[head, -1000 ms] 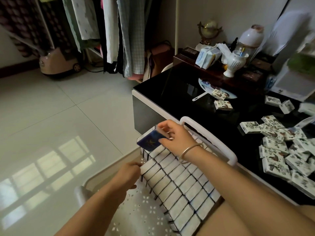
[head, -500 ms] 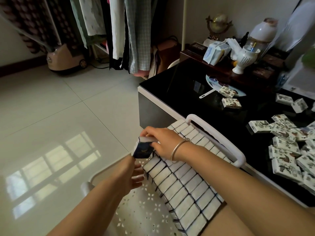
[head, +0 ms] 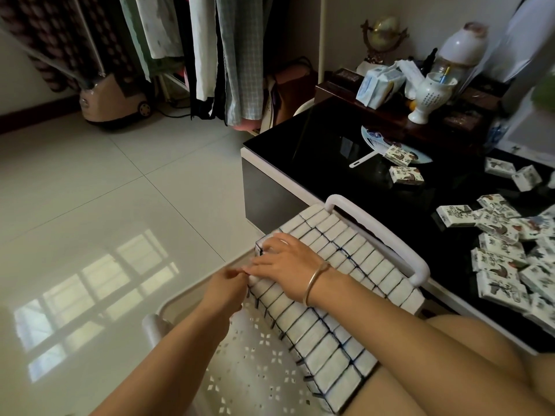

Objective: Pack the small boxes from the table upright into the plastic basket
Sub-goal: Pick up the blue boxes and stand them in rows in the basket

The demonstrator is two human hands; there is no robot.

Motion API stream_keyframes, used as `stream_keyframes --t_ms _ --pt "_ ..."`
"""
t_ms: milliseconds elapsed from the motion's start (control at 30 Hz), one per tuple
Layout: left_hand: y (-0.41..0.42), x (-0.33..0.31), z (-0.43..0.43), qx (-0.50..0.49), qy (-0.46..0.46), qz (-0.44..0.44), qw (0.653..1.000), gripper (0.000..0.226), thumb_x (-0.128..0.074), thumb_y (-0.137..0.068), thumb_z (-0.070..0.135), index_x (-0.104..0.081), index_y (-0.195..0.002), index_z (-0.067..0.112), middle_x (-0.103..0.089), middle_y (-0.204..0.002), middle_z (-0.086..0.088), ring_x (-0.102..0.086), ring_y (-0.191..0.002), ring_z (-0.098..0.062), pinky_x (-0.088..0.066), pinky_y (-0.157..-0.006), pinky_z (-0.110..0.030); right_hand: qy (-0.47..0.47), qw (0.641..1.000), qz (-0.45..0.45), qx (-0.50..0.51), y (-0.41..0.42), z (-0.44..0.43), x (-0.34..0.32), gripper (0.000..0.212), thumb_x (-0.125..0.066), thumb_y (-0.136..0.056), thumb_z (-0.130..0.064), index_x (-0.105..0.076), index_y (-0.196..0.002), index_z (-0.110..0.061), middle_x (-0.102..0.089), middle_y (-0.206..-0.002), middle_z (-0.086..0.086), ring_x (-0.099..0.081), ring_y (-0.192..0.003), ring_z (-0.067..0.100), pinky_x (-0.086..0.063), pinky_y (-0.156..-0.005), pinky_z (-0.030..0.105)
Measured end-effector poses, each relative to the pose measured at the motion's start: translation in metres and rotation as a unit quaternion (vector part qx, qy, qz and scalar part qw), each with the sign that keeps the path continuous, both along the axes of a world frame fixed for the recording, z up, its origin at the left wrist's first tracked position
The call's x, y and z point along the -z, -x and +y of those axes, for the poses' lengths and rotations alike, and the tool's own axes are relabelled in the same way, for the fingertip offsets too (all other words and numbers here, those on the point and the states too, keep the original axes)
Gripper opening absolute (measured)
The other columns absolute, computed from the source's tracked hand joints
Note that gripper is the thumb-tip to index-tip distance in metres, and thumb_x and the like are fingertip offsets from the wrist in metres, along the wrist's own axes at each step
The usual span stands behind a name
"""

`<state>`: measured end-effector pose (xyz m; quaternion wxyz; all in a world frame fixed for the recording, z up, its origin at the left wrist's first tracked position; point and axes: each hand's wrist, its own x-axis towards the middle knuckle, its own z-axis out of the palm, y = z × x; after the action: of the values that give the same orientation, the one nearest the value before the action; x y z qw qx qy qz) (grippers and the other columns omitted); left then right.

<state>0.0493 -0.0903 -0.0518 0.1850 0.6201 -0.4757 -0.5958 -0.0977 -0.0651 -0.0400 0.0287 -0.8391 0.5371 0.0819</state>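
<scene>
1. Head view, container: one white plastic basket (head: 258,364) sits in front of the person, against the edge of the black table (head: 315,151). One white handle (head: 381,232) arches over its far side.
2. Contents: packed boxes (head: 330,340) stand upright, tops up, in tight parallel rows that fill the right part of the basket. The perforated floor shows to their left. The rows run under the right forearm, so the total cannot be counted.
3. Right hand (head: 285,265): fingers spread and flat, it presses on the box tops at the block's far left corner. One bangle (head: 315,280) is on the wrist.
4. Left hand (head: 228,283): it is against the left side of the block, with its fingertips meeting the right thumb. Whether it pinches a box cannot be told.
5. On the table: loose boxes (head: 498,253) lie flat in a heap at the right, cut off by the frame edge. Four more lie apart, one of them on the single hand fan (head: 375,139).
</scene>
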Motion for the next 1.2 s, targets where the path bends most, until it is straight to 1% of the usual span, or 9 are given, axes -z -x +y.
stream_keyframes --t_ms 167,267,367,533,667,800,933,1100,1200 --pt "-0.003 0.001 0.003 -0.021 0.096 -0.051 0.994 0.029 -0.042 -0.092 0.006 -0.065 -0.107 0.015 -0.063 -0.09 -0.002 -0.056 -0.071 -0.015 -0.044 -0.06 -0.027 0.005 0.947 -0.272 0.169 0.007 0.011 -0.001 0.073 -0.041 -0.079 0.012 -0.042 -0.141 -0.027 -0.049 -0.138 -0.005 -0.042 -0.125 0.017 -0.035 -0.107 0.031" --pt "-0.004 -0.007 0.01 0.022 0.245 -0.108 0.963 0.03 -0.045 -0.09 0.007 -0.065 -0.108 0.021 -0.066 -0.106 0.005 -0.06 -0.091 -0.011 -0.05 -0.077 -0.03 0.039 0.923 -0.309 0.227 0.027 0.021 -0.007 0.066 -0.04 -0.081 0.01 -0.05 -0.134 -0.028 -0.054 -0.129 -0.006 -0.045 -0.12 0.015 -0.041 -0.103 0.032" --pt "0.021 -0.028 0.014 0.063 0.296 -0.055 0.951 0.03 -0.046 -0.09 0.005 -0.068 -0.096 0.025 -0.068 -0.096 0.014 -0.062 -0.086 0.0 -0.051 -0.072 -0.024 0.07 0.903 -0.331 0.265 0.056 0.04 -0.016 0.056 -0.041 -0.083 0.009 -0.059 -0.124 -0.026 -0.058 -0.122 -0.004 -0.049 -0.117 0.016 -0.043 -0.1 0.034" --pt "0.109 -0.063 0.04 0.192 0.307 0.072 0.929 0.032 -0.045 -0.089 -0.002 -0.067 -0.088 0.021 -0.071 -0.087 0.009 -0.065 -0.079 -0.003 -0.054 -0.07 -0.025 0.138 0.869 -0.322 0.351 0.121 0.086 -0.031 0.049 -0.043 -0.083 0.008 -0.065 -0.113 -0.025 -0.061 -0.114 -0.004 -0.051 -0.107 0.017 -0.043 -0.094 0.029" --pt "0.203 -0.074 0.08 0.298 0.309 0.133 0.893 0.03 -0.046 -0.082 0.005 -0.064 -0.079 0.028 -0.072 -0.082 0.007 -0.067 -0.077 -0.009 -0.057 -0.079 -0.037 0.198 0.81 -0.304 0.46 0.189 0.144 -0.039 0.048 -0.045 -0.081 0.008 -0.066 -0.109 -0.024 -0.061 -0.112 -0.003 -0.053 -0.109 0.018 -0.043 -0.096 0.032" --pt "0.284 -0.069 0.112 0.397 0.321 0.133 0.85 0.025 -0.041 -0.077 0.019 -0.061 -0.077 0.033 -0.072 -0.08 0.006 -0.068 -0.069 -0.017 -0.056 -0.072 -0.045 0.233 0.763 -0.278 0.536 0.247 0.202 -0.034 0.045 -0.046 -0.084 0.008 -0.066 -0.108 -0.024 -0.06 -0.115 0.0 -0.051 -0.113 0.02 -0.044 -0.094 0.032" --pt "0.358 -0.057 0.128 0.449 0.35 0.094 0.816 0.026 -0.045 -0.088 0.008 -0.067 -0.089 0.022 -0.07 -0.081 0.005 -0.06 -0.056 -0.007 -0.048 -0.057 -0.026 0.266 0.722 -0.255 0.585 0.302 0.249 -0.024 0.045 -0.046 -0.082 0.008 -0.065 -0.105 -0.025 -0.059 -0.114 0.0 -0.051 -0.115 0.022 -0.045 -0.094 0.035" --pt "0.439 -0.042 0.127 0.471 0.402 0.03 0.784 0.028 -0.046 -0.089 0.009 -0.069 -0.099 0.021 -0.072 -0.104 0.004 -0.065 -0.092 -0.019 -0.049 -0.073 -0.028 0.287 0.702 -0.223 0.613 0.374 0.277 -0.015 0.043 -0.049 -0.079 0.009 -0.066 -0.103 -0.023 -0.058 -0.11 0.001 -0.052 -0.112 0.024 -0.046 -0.095 0.037" --pt "0.485 -0.035 0.122 0.475 0.426 0.003 0.77 0.028 -0.046 -0.09 0.011 -0.068 -0.101 0.023 -0.068 -0.107 0.001 -0.063 -0.091 -0.021 -0.05 -0.072 -0.03 0.296 0.698 -0.195 0.622 0.418 0.281 -0.012 0.043 -0.046 -0.079 0.011 -0.066 -0.104 -0.018 -0.056 -0.11 0.004 -0.049 -0.111 0.025 -0.042 -0.096 0.034"
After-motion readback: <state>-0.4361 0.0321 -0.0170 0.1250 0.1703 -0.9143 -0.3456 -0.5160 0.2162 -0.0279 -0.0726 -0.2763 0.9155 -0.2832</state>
